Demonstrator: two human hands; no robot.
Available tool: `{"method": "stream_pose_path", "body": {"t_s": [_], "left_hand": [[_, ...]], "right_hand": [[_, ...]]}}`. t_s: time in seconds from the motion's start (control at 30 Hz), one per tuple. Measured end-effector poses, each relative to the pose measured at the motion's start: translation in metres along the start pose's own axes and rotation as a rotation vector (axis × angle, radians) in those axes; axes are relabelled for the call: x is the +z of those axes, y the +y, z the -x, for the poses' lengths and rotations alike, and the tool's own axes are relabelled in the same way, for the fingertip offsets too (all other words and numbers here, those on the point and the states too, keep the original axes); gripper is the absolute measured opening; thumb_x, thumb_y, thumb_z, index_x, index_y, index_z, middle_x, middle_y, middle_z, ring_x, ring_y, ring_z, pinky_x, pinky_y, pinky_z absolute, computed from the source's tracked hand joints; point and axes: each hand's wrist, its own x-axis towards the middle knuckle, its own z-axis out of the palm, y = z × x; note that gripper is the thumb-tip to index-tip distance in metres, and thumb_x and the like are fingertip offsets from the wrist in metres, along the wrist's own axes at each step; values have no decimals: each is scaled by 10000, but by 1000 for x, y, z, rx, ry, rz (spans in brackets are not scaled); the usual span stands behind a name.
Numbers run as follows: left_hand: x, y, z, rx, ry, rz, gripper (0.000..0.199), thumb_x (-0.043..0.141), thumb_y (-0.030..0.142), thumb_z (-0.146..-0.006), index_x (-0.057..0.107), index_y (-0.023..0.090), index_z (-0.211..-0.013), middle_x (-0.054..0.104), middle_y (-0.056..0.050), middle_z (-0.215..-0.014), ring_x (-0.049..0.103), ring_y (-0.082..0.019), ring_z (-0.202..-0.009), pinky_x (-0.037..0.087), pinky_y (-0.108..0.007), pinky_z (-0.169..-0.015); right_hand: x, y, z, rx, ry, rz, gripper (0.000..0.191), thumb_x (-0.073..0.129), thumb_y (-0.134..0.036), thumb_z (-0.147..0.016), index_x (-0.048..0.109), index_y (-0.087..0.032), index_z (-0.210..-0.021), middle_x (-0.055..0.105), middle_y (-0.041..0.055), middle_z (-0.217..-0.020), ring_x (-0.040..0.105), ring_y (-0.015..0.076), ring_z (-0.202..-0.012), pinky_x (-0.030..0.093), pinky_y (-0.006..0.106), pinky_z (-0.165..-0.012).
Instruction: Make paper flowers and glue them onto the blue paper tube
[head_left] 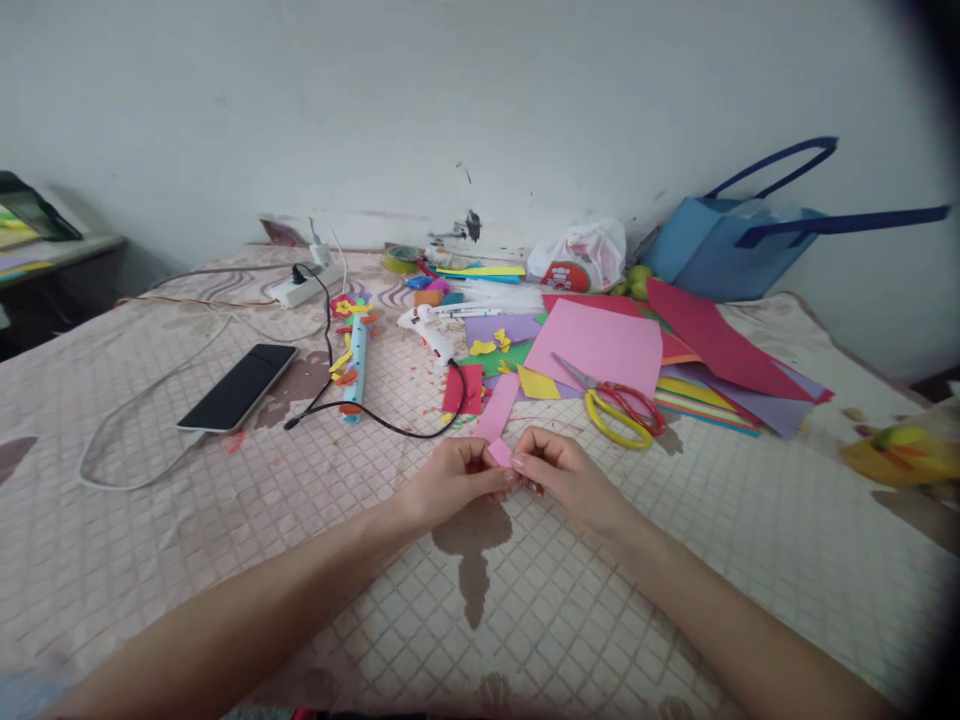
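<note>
Between my fingertips is a small pink paper piece (500,453), pinched from both sides just above the tablecloth. My left hand (459,480) is closed on its left edge, and my right hand (561,470) is closed on its right edge. A longer pink paper strip (498,405) lies right behind it. Scissors (619,405) with yellow and red handles rest open beyond my right hand, partly on a large pink sheet (596,345). Past my left hand lie a red paper piece (465,388) and a white glue gun (431,335) with a black cord.
A phone (238,388) with a white cable lies at the left, near a power strip (307,283). A decorated light-blue strip (355,365) stands beside the cord. Coloured sheets (735,350), a blue bag (727,245) and a white plastic bag (581,255) fill the back right.
</note>
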Motion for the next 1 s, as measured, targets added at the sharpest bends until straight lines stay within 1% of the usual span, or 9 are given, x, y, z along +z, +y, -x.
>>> {"method": "stream_pose_path", "body": {"t_s": [0.1, 0.2, 0.3, 0.4, 0.53, 0.67, 0.8, 0.93, 1.0], "left_hand": [[-2, 1, -1, -11, -21, 32, 331, 714, 427, -688, 590, 122, -711, 588, -6, -624, 536, -92, -568, 406, -209, -558], [-1, 4, -2, 16, 53, 91, 352, 686, 462, -711, 571, 130, -708, 587, -3, -634, 534, -91, -573, 417, -216, -576], [0, 7, -1, 49, 119, 144, 341, 666, 444, -739, 551, 133, -660, 576, 3, -612, 526, -85, -571, 416, -217, -591], [1, 7, -1, 33, 115, 189, 316, 674, 419, -738, 562, 131, -671, 586, -1, -632, 534, -86, -581, 418, -219, -598], [0, 5, -3, -2, 104, 255, 349, 626, 472, -766, 601, 125, -738, 604, -18, -682, 557, -104, -623, 447, -242, -631], [-2, 7, -3, 41, 142, 157, 310, 663, 426, -746, 587, 127, -710, 594, -4, -643, 538, -91, -596, 431, -225, -615], [-5, 7, -3, 80, 144, 59, 296, 663, 403, -748, 577, 126, -690, 582, 4, -624, 527, -85, -583, 417, -213, -592], [-5, 7, -5, 87, 121, 0, 307, 640, 419, -767, 588, 123, -702, 587, 2, -634, 527, -84, -578, 422, -208, -576], [-5, 6, -6, 79, 114, 9, 309, 614, 425, -789, 603, 121, -737, 605, -10, -678, 550, -90, -615, 445, -211, -599]], "right_hand": [[-1, 3, -1, 11, 8, -15, 201, 564, -304, -803, 480, -193, -659, 425, -46, -597, 361, 91, -534, 286, 240, -497], [-2, 3, -1, 35, 17, -31, 194, 568, -315, -798, 487, -193, -669, 431, -45, -598, 353, 91, -531, 280, 238, -492], [-1, 2, 0, 32, 20, -45, 195, 570, -322, -802, 497, -190, -677, 447, -39, -616, 361, 91, -542, 286, 238, -499], [0, 1, 0, 32, 28, -70, 196, 579, -316, -796, 495, -189, -671, 452, -39, -616, 364, 90, -541, 288, 236, -500], [0, 4, -1, 53, 59, -78, 190, 580, -313, -795, 501, -189, -676, 458, -42, -613, 381, 90, -543, 296, 231, -496], [-2, 5, -2, 63, 24, -64, 228, 593, -378, -795, 515, -191, -690, 469, -40, -613, 395, 93, -534, 315, 235, -493], [-5, 3, -2, 51, -42, -60, 322, 520, -470, -845, 525, -185, -694, 475, -32, -606, 423, 98, -535, 330, 249, -521], [-7, 1, -3, 39, -60, -6, 255, 581, -411, -814, 528, -185, -709, 501, -29, -641, 418, 96, -554, 326, 247, -529], [-6, 2, -3, 1, -26, 51, 228, 586, -370, -808, 516, -186, -692, 497, -28, -642, 420, 99, -565, 329, 247, -531]]}}
